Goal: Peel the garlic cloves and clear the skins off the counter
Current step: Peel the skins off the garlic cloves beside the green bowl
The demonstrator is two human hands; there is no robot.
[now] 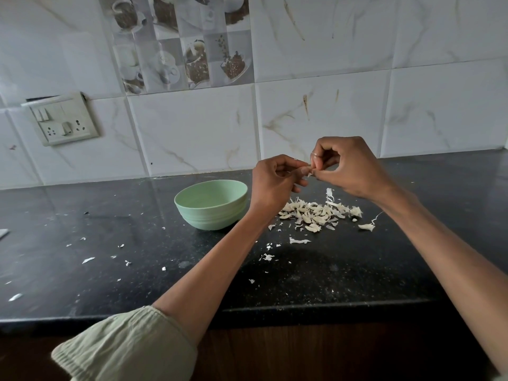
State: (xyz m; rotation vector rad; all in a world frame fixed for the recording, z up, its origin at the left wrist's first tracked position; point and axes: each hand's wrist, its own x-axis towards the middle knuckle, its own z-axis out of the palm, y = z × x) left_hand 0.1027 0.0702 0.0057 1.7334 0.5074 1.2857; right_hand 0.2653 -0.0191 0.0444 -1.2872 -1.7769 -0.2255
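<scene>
Hands: left hand (275, 178) and right hand (346, 169) are meeting above the counter (110, 243), fingertips touching.
Left fingers: curled, thumb and forefinger pinching a garlic clove (305, 169) — mostly hidden, only a pale sliver is showing.
Right fingers: curled inward, thumb and forefinger nipping at the same clove from the other side; a thin ring (314, 154) is showing on one finger.
Loose skin: a small white shred (309, 174) is hanging just below the pinch point.
Skin pile: heap of skins (319, 211) is lying on the counter directly beneath the fingers, with one long strip standing up at its far edge.
Scattered skins: flecks (88, 260) are lying well to the left of the fingers and nearer the counter's front edge.
Bowl: green bowl (211, 206) is sitting just left of the left wrist, below the fingers — contents cannot be told.
Wall: switch plate (61, 119) is mounted far left of the fingers.
</scene>
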